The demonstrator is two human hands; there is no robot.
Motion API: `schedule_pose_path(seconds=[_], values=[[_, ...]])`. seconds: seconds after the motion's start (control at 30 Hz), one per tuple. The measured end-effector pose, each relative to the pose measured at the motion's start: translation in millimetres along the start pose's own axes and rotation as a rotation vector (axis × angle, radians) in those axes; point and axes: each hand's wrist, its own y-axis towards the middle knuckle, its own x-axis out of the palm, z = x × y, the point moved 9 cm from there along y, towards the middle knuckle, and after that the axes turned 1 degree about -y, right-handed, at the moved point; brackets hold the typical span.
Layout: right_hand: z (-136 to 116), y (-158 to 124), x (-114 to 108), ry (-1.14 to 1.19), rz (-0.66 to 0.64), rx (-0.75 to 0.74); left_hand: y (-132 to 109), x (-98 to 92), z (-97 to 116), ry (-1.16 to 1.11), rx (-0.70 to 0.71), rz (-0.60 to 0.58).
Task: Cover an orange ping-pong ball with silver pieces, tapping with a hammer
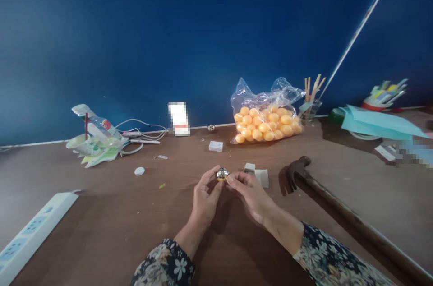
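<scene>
A small shiny metal ball [222, 174] is held up between my two hands, above the brown table. My left hand [205, 198] pinches it from the left with thumb and fingers. From the right, the thumb and fingertips of my right hand [248, 193] close on its other side. Just behind my right hand sits a small open white box [262, 177]. Farther back lies a small white carton [215, 146], and a second shiny metal ball [211, 128] rests by the wall.
A claw hammer [324, 196] lies at the right. Behind stands a clear bag of orange balls [267, 126], beside a cup of sticks [311, 105]. A power strip [34, 232], a bottle cap [139, 171] and a plastic bottle [104, 128] among litter are on the left.
</scene>
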Motion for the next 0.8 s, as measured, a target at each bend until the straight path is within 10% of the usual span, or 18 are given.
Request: schedule_pose_path(seconds=[0.8], values=[[-0.5,-2.9,0.7,0.068,0.024,0.042,-0.4,4.3,1.4,-0.020,0.004,-0.015]])
